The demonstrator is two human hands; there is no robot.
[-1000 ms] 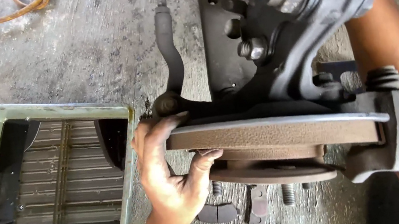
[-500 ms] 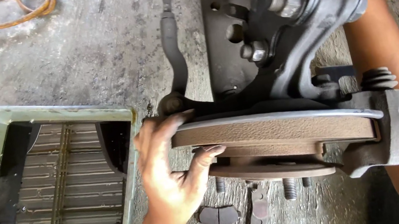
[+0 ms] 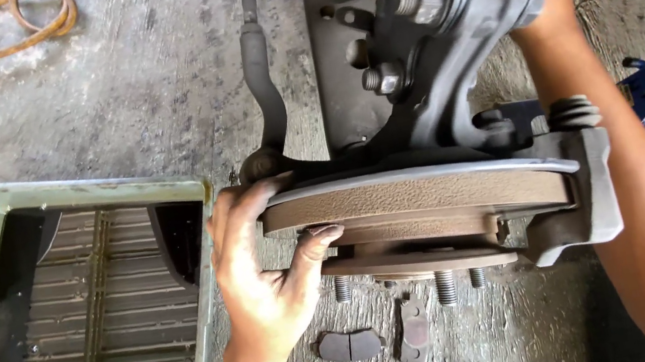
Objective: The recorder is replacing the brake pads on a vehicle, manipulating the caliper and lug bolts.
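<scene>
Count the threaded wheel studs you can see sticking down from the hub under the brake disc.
3 wheel studs: left, middle, right, all below the brake disc. Others may be hidden behind the hub.

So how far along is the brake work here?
Done: wheel off, studs bare, brake pads lying on the floor. In hand: left hand grips the disc edge; right arm reaches behind the knuckle, hand hidden. Left: disc and caliper bracket are both on the hub.

Car repair workshop: brake disc (image 3: 415,202) (rusty), stained concrete floor (image 3: 147,88)
</scene>
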